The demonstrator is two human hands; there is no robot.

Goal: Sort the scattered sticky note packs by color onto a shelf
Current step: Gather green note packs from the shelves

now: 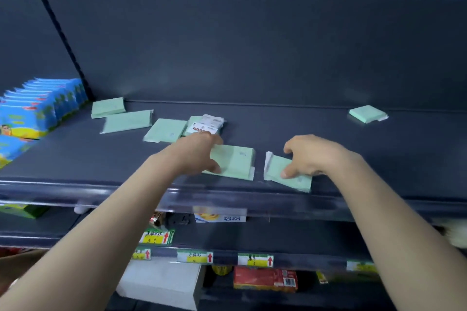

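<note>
Pinching with the left hand [199, 153] the left edge of a flat pale green plastic-wrapped sticky note pack [236, 165], thumb below, fingers curling over the upper edge. Holding with the right hand [312, 156] a second pale green wrapped pack [290, 177], thumb pressing on its face, fingers curling round its far side. Resting both near the front lip of the dark grey metal shelf [379, 159], a narrow gap between them, not touching. Looking past the left hand at a third pale green pack [165, 130] lying flat, and just beside it, on the right, at a green pack with a white printed label facing up [207, 124]. Looking farther back and left at a long pale green pack [127, 121] and, behind it against the back panel, at a squarer pale green pack [108, 107]. Looking well apart to the far right at a lone pale green pack [367, 113] near the back. Passing over, at the far left, a row of blue and yellow printed packets [38, 108] standing on edge.
</note>
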